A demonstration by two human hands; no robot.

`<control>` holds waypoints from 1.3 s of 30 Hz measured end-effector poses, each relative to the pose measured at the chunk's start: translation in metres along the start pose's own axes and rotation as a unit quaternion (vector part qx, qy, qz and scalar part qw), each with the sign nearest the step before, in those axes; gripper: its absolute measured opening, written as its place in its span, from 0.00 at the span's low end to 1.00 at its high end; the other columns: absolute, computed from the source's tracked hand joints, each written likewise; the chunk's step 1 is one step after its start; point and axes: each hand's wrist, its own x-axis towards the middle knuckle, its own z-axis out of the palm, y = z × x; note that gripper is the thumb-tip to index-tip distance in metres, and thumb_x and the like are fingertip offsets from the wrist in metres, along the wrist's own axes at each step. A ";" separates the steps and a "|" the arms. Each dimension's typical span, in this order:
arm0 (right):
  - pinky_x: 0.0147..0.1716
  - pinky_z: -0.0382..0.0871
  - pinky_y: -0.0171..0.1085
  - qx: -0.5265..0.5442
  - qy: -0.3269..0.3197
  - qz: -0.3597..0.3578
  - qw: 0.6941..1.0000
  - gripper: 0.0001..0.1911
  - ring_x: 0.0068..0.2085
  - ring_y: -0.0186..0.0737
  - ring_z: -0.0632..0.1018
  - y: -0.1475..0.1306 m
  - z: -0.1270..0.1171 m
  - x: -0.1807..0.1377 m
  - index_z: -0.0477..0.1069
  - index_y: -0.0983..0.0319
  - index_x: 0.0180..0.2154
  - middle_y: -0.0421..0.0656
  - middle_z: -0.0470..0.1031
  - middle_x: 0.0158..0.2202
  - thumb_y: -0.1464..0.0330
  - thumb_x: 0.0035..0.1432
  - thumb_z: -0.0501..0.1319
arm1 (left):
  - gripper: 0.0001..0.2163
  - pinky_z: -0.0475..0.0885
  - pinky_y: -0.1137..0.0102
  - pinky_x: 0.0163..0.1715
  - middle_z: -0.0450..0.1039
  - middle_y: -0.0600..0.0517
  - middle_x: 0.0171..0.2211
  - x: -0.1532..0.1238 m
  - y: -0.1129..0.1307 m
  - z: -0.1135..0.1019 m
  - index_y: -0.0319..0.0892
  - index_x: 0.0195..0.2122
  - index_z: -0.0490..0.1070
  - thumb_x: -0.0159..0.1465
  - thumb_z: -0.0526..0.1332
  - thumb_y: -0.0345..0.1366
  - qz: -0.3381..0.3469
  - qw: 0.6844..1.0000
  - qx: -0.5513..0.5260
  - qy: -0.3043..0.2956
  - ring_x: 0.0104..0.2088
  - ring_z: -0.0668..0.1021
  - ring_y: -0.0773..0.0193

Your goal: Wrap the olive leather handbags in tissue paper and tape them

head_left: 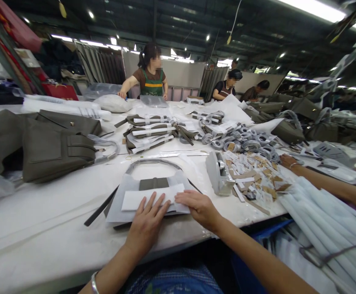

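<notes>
A dark olive handbag (153,183) lies flat on the table in front of me, partly covered by a thin white sheet (116,212). Its wrapped handle (153,161) arches away from me, and a dark strap (101,207) sticks out at its left. Across the bag rests a folded strip of white foam (153,197). My left hand (149,220) presses on this strip with its fingers spread. At the strip's right end, my right hand (197,206) has its fingers together on the edge; what lies under the fingertips is hidden.
A tape dispenser (219,173) stands right of the bag, beside a heap of tags (254,179) and wrapped coils (242,141). Finished-looking olive bags (55,151) stand left. Another person's arm (324,179) reaches in from the right. A co-worker (151,77) stands across the table.
</notes>
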 end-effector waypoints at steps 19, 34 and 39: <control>0.68 0.50 0.55 -0.037 -0.193 -0.011 0.980 0.39 0.70 0.48 0.53 -0.016 -0.004 -0.040 0.54 0.66 0.67 0.52 0.55 0.69 0.79 0.53 0.55 | 0.29 0.58 0.46 0.62 0.60 0.51 0.66 0.005 0.017 -0.007 0.60 0.65 0.60 0.65 0.55 0.26 -0.066 0.997 -0.024 -0.035 0.66 0.61 0.46; 0.47 0.69 0.42 -0.030 0.068 0.003 0.997 0.13 0.46 0.39 0.79 0.004 0.034 -0.034 0.74 0.57 0.49 0.43 0.81 0.42 0.75 0.67 0.57 | 0.31 0.57 0.45 0.63 0.58 0.51 0.67 0.008 0.020 -0.011 0.60 0.64 0.61 0.63 0.56 0.24 -0.075 0.995 -0.025 -0.054 0.67 0.60 0.45; 0.45 0.67 0.43 -0.066 0.091 0.017 0.994 0.10 0.42 0.40 0.77 0.004 0.046 -0.035 0.73 0.58 0.46 0.43 0.80 0.38 0.73 0.67 0.57 | 0.29 0.51 0.41 0.64 0.53 0.54 0.68 0.011 0.026 -0.012 0.55 0.64 0.62 0.63 0.55 0.25 -0.078 0.995 -0.037 -0.053 0.68 0.56 0.44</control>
